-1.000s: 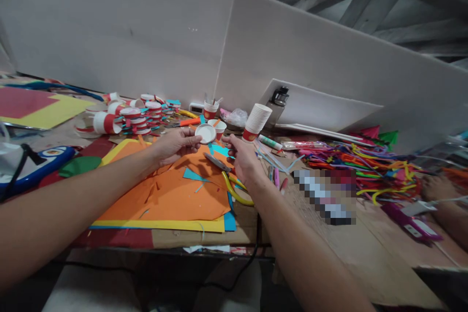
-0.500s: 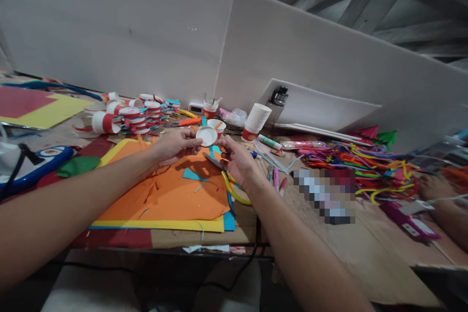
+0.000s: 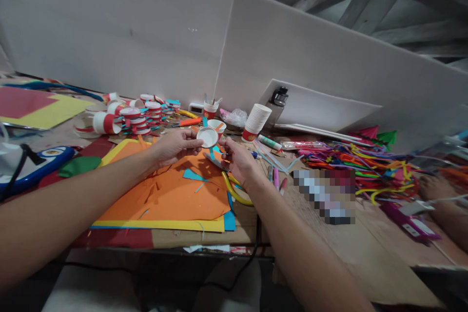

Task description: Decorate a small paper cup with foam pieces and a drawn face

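Shallow round white paper cup base (image 3: 207,138): held above layered orange paper sheets (image 3: 175,197); narrow blue and orange paper strips (image 3: 205,121) radiate from it. Left hand (image 3: 176,146): thumb and fingers pinch its left edge. Right hand (image 3: 241,158): fingertips at its right edge, whether gripping or merely touching cannot be told; metal scissors with yellow handles (image 3: 228,188) seemingly tucked under the lower fingers. Handling, as judged: light pinch, rim uncrushed; strips steadied singly; blades angled clear.
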A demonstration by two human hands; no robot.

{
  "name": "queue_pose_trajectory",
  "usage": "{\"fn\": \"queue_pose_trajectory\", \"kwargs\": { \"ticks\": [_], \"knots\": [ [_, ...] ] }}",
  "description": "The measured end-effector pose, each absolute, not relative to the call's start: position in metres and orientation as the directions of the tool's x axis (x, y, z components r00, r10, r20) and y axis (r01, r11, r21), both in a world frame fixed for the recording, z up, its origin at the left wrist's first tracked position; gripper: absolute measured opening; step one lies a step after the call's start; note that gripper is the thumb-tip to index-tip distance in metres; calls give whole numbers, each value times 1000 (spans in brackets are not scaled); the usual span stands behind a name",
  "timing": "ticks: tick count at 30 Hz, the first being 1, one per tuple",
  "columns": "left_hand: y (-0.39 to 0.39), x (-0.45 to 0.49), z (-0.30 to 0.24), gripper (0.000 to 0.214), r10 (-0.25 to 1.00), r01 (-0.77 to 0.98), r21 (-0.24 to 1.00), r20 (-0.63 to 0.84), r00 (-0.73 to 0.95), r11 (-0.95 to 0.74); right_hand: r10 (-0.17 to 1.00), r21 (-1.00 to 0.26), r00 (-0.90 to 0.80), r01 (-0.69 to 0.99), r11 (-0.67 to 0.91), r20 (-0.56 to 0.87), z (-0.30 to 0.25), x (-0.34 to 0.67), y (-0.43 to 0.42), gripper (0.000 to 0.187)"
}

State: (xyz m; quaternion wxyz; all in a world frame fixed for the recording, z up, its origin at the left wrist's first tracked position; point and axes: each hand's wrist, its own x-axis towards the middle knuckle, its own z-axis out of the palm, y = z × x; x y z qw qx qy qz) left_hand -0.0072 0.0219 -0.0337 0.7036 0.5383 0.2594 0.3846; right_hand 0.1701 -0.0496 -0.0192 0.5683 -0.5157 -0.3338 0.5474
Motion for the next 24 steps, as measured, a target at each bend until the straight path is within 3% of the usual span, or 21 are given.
{"fn": "queue_pose_trajectory", "kwargs": {
  "ticks": [8, 24],
  "knots": [
    [25, -9, -34, 23, 830, -348, 919, 42, 556, 186, 944, -991, 326, -94, 96, 61, -25, 193, -37, 31],
    [31, -9, -30, 9, 915, -429, 887, 19, 403, 171, 920, -988, 370, -31, 152, 130, -27, 201, -29, 27]
  ]
}}
